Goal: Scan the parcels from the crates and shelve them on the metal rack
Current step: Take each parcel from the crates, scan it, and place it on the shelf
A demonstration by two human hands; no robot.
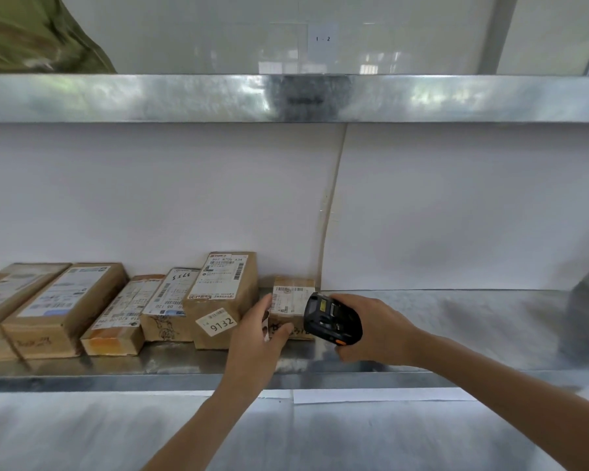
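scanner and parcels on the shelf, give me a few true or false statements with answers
1. The right hand holds the black scanner. True.
2. The left hand grips the small parcel on the metal shelf. True.
3. The small parcel stands at the left end of the parcel row. False: it is at the right end, beside the parcel marked 9132.
4. The scanner lies flat on the shelf. False: it is held above the shelf.
5. The shelf space right of the small parcel holds stacked boxes. False: it is mostly bare metal.

Brown cardboard parcels (223,297) with white labels, black scanner (332,319), silvery-grey metal rack (456,321).
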